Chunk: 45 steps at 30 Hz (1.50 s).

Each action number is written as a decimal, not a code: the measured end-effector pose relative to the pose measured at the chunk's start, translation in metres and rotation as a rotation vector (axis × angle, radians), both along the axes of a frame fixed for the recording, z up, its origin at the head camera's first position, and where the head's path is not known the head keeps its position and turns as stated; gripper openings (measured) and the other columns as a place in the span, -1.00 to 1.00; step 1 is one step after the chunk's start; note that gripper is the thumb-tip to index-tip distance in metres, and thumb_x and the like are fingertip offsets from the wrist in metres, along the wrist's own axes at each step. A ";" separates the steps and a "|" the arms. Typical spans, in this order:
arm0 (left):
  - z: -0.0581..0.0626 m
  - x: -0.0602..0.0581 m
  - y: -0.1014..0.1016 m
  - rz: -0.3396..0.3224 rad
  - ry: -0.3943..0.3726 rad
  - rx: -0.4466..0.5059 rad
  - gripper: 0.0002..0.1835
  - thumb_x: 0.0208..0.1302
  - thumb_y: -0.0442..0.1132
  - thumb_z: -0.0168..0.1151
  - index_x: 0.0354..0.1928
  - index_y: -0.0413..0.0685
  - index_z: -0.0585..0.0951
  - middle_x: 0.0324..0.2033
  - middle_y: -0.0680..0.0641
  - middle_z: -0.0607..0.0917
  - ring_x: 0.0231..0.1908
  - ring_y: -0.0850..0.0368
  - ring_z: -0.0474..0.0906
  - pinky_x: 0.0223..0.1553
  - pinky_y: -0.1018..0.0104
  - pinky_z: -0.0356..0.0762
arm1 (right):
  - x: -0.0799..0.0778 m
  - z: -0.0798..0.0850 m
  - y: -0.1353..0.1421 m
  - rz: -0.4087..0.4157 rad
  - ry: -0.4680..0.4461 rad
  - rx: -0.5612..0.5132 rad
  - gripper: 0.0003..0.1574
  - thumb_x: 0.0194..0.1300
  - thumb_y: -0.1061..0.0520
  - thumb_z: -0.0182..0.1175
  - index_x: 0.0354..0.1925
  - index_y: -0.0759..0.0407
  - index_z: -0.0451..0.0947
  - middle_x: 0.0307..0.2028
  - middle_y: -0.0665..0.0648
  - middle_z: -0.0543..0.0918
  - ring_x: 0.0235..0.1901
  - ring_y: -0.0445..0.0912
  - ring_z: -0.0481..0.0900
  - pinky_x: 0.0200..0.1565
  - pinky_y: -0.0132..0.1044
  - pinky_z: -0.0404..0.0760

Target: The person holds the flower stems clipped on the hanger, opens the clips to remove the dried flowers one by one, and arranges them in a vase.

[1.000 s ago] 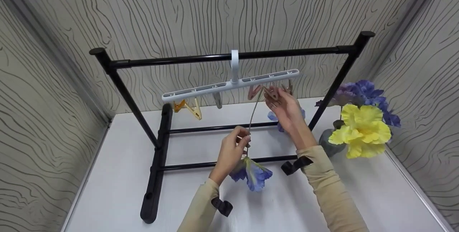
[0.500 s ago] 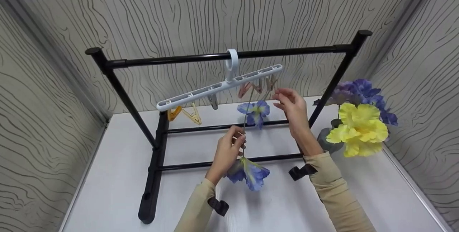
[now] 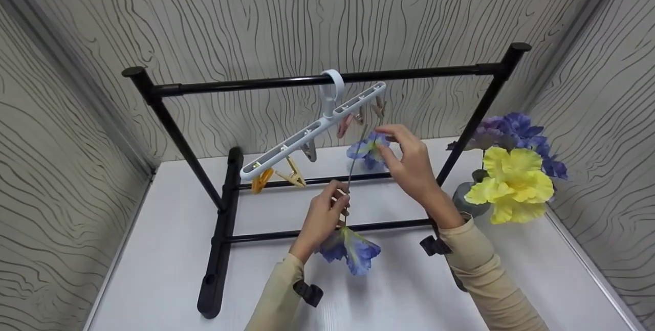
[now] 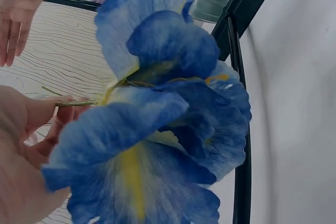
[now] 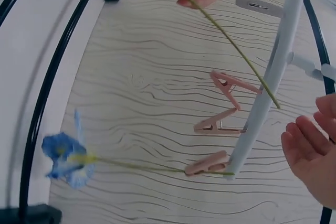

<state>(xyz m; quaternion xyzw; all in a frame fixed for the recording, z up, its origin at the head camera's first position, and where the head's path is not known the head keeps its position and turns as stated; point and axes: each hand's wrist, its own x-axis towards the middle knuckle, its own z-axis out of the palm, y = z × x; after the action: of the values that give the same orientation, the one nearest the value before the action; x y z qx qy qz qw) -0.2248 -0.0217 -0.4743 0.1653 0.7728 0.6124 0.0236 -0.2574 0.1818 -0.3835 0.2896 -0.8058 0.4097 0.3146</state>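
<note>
My left hand (image 3: 322, 213) pinches the thin green stem (image 5: 231, 40) of a blue artificial iris (image 3: 358, 253), whose bloom points down below the fingers. The bare stem tip rises toward the pink clips (image 3: 344, 126) under a pale blue clip hanger (image 3: 291, 148). Holding nothing, my right hand (image 3: 412, 167) hovers right of that tip with relaxed fingers; in the right wrist view it is apart from the stem. A second blue iris (image 5: 65, 156) hangs head down, its stem gripped by the end pink clip (image 5: 205, 164).
The hanger hooks over a black rack's top bar (image 3: 419, 74). Orange (image 3: 261, 181), pale yellow (image 3: 293, 175) and grey (image 3: 309, 151) clips hang on its left half. At right a grey vase (image 3: 468, 200) holds yellow (image 3: 511, 185) and purple (image 3: 519, 129) flowers, beside the rack's upright.
My right hand has left the clips, shifting first right, then back left. The hanger has swivelled, its left end coming nearer and its right end swinging back. The left hand still pinches the stem.
</note>
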 end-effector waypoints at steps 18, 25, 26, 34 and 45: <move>-0.002 0.001 0.000 0.171 0.390 -0.463 -0.92 0.43 -0.33 0.30 -0.15 0.03 0.64 -0.35 0.02 0.69 -0.40 0.16 0.59 -0.42 0.25 0.56 | 0.019 -0.013 -0.006 -0.135 0.203 0.845 -0.80 0.12 0.55 0.36 -0.37 0.32 0.69 -0.38 0.22 0.64 -0.32 0.10 0.56 -0.30 -0.09 0.60; -0.009 0.001 0.003 0.259 0.623 -0.710 -0.93 0.40 -0.29 0.34 -0.19 0.04 0.63 -0.39 -0.01 0.61 -0.42 0.06 0.62 -0.54 0.20 0.58 | 0.032 -0.013 -0.008 -0.106 -0.065 0.954 -0.79 0.17 0.55 0.30 -0.37 0.30 0.67 -0.41 0.22 0.61 -0.43 0.10 0.62 -0.48 -0.09 0.64; -0.009 0.000 0.004 0.264 0.640 -0.733 -0.93 0.40 -0.29 0.34 -0.20 0.04 0.63 -0.40 -0.01 0.60 -0.43 0.06 0.60 -0.55 0.21 0.57 | 0.032 -0.014 -0.008 -0.103 -0.095 0.960 -0.79 0.17 0.56 0.30 -0.38 0.30 0.65 -0.42 0.23 0.61 -0.44 0.11 0.62 -0.49 -0.09 0.63; -0.012 0.001 0.006 0.314 0.750 -0.694 -0.84 0.30 -0.37 0.43 -0.18 -0.08 0.62 -0.30 -0.07 0.58 -0.31 -0.01 0.62 -0.40 0.14 0.65 | 0.028 -0.027 0.002 -0.048 -0.220 0.881 -0.73 0.04 0.63 0.32 -0.41 0.34 0.61 -0.46 0.23 0.59 -0.45 0.11 0.64 -0.46 -0.12 0.64; -0.007 0.004 -0.002 0.292 0.528 -0.311 -0.91 0.50 -0.35 0.22 -0.05 -0.19 0.62 -0.15 -0.11 0.64 -0.13 0.00 0.67 -0.17 0.13 0.70 | 0.015 -0.046 0.032 -0.020 -0.401 0.707 -0.79 0.13 0.57 0.27 -0.38 0.33 0.63 -0.40 0.18 0.64 -0.29 0.11 0.69 -0.26 -0.05 0.71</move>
<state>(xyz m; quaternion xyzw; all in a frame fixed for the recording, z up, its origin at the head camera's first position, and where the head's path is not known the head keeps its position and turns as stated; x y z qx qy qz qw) -0.2209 -0.0236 -0.4814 0.2002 0.8517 0.4202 -0.2407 -0.2426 0.2142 -0.4294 0.2864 -0.9452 0.1524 0.0364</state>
